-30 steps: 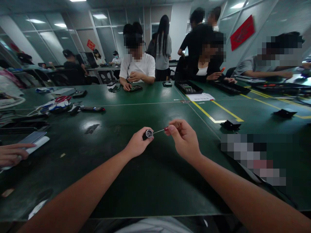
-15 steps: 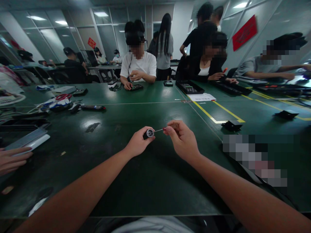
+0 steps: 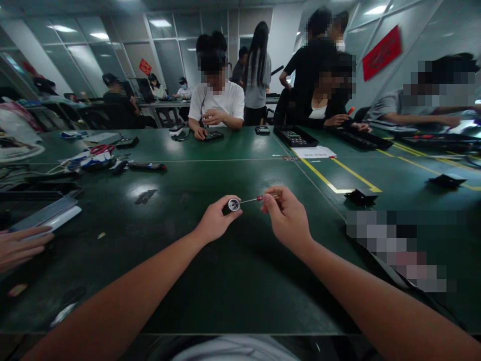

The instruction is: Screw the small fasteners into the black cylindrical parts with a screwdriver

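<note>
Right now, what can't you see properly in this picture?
All in the head view:
Screwdriver handle: mostly hidden by the right hand.
Round part, its back: hidden by the left hand.
Its inside details: too small.
Co-worker's hand: wrist cut off by the left edge.

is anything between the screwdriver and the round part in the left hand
Nothing visible: the right hand holds the screwdriver, its bare shaft leading to the silver-rimmed black cylinder in the left hand. Tip contact is too small to tell.
</note>
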Demonstrator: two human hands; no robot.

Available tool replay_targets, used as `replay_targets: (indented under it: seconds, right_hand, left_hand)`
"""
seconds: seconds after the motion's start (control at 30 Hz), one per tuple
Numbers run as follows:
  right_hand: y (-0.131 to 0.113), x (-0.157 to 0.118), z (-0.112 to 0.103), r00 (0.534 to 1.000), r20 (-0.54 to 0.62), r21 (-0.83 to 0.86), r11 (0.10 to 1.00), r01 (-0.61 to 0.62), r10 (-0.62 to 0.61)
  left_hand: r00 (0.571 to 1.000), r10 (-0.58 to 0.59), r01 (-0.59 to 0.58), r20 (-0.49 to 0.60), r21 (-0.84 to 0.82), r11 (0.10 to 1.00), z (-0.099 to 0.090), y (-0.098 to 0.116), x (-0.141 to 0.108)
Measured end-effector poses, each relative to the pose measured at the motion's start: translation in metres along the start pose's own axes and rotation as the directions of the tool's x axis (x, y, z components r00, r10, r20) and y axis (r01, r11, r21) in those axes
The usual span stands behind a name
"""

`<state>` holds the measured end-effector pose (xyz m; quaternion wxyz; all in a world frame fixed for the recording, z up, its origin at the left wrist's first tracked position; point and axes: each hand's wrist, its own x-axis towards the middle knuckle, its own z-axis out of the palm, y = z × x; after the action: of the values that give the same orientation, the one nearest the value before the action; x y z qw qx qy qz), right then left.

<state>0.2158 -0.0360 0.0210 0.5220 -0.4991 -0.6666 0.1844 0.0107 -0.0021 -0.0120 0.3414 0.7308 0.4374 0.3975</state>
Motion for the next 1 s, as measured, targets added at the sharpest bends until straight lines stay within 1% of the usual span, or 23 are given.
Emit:
replay_targets:
  seconds: [0.27,0.4,0.6,0.77,0.87,1.0]
  right_hand:
    - [0.003,0.000,0.001,0.999,0.038,0.049,0.998,-0.032,0.030]
    - [0.003,-0.001,0.001,0.997,0.066,0.035,0.999,0.027,-0.030]
    - [-0.002,-0.005,0.002,0.997,0.030,-0.021,0.997,0.079,-0.078]
    - [-0.004,-0.007,0.000,0.977,0.119,0.003,0.984,0.179,-0.178]
    - [-0.006,-0.007,-0.002,0.977,0.107,-0.026,0.982,0.189,-0.185]
    - [-0.010,-0.006,-0.003,0.982,0.070,-0.079,0.981,0.178,-0.173]
  left_hand:
    - [1.000,-0.027,0.027,-0.004,0.014,1.000,-0.001,0.004,-0.001]
    - [1.000,-0.023,0.024,-0.009,0.034,0.999,-0.001,0.006,-0.001]
    - [0.998,0.060,-0.058,-0.021,0.105,0.993,0.002,0.001,-0.001]
    - [0.995,0.088,-0.081,-0.037,0.150,0.985,0.003,-0.001,-0.001]
    - [0.996,0.085,-0.079,-0.030,0.174,0.982,0.004,-0.001,-0.001]
    - [0.996,0.082,-0.077,-0.029,0.157,0.985,0.003,-0.002,-0.001]
